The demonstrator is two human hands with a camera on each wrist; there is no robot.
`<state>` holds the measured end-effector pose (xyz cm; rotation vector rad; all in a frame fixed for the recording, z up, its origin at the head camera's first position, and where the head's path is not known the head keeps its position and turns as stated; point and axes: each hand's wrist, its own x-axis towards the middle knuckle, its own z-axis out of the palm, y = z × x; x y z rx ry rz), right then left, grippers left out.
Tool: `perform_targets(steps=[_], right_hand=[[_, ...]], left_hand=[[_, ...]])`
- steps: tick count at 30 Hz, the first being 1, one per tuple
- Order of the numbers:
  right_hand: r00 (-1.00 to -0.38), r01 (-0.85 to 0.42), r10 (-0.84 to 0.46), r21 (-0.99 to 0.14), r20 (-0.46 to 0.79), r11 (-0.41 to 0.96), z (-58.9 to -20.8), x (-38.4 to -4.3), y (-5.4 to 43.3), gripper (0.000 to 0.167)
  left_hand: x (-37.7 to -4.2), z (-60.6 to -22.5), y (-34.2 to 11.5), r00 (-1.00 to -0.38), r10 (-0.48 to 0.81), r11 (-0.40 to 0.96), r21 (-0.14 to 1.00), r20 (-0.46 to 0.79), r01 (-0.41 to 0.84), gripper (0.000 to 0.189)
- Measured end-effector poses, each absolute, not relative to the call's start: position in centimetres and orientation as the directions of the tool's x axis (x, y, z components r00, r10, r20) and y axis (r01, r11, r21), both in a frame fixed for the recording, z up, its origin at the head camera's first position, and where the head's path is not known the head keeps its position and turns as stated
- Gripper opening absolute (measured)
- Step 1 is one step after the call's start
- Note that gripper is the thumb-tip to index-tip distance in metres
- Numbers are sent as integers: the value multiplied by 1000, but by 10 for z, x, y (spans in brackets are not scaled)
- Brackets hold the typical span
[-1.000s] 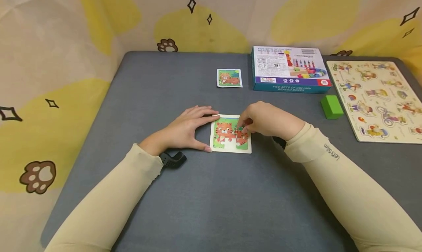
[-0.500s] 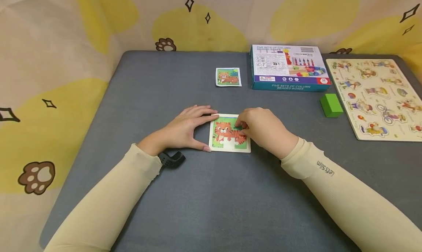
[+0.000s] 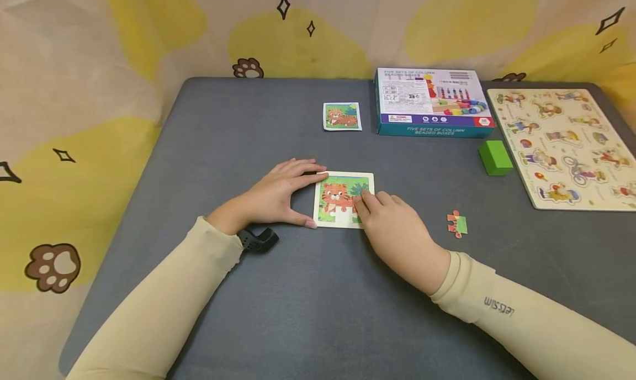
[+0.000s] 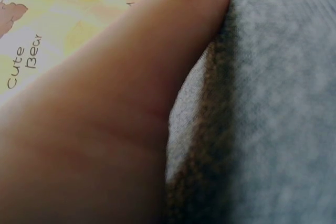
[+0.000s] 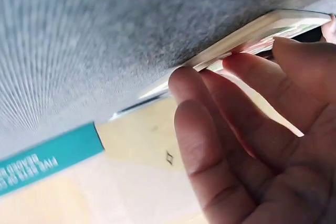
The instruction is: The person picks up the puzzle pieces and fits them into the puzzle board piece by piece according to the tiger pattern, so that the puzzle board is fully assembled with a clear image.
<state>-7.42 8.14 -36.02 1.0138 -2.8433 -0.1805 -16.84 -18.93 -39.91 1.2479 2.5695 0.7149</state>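
Observation:
A square tiger jigsaw puzzle [image 3: 335, 185] lies in its pale tray, with a white gap at the bottom middle. My left hand [image 3: 275, 195] is spread at its left side, index fingertip at the upper corner and thumb at the lower; the left wrist view shows the thumb [image 4: 142, 61] close up. Against the puzzle's right part rest the fingertips of my right hand [image 3: 397, 233], covering some of the picture. In the right wrist view these fingers [image 5: 194, 135] are gently bent, with the thumb apart from them. A loose puzzle piece [image 3: 461, 225] lies on the table further right.
A small tiger picture card [image 3: 342, 116] lies behind the puzzle. A boxed bead set [image 3: 434, 131], a green block [image 3: 495, 158] and a large wooden figure board [image 3: 561, 200] stand or lie at the back right. Patterned cloth [image 3: 318, 43] hangs behind the grey table [image 3: 238, 313].
My right hand has shifted down across the puzzle's right side, its fingers less curled. The blue-green plant at the upper right and the loose piece on the table now show. My left hand stays.

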Motion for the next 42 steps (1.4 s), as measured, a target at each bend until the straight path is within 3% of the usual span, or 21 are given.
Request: perform_targets(steps=[6, 30, 37, 42], right_hand=[[-810, -584, -585, -43, -32, 811, -352, -83, 87, 38], [-784, -620, -619, 0, -44, 785, -356, -87, 95, 46], [-750, -654, -661, -117, -32, 747, -352, -102, 102, 38], [-724, -677, -690, -204, 5, 708, -349, -117, 109, 35]], left_hand=[[-170, -400, -191, -627, 778, 537, 494, 22, 684, 98], [-171, -401, -190, -618, 785, 520, 489, 51, 701, 97], [-168, -399, -192, -629, 777, 534, 504, 25, 679, 97], [-169, -401, -191, -586, 808, 480, 507, 63, 716, 86]])
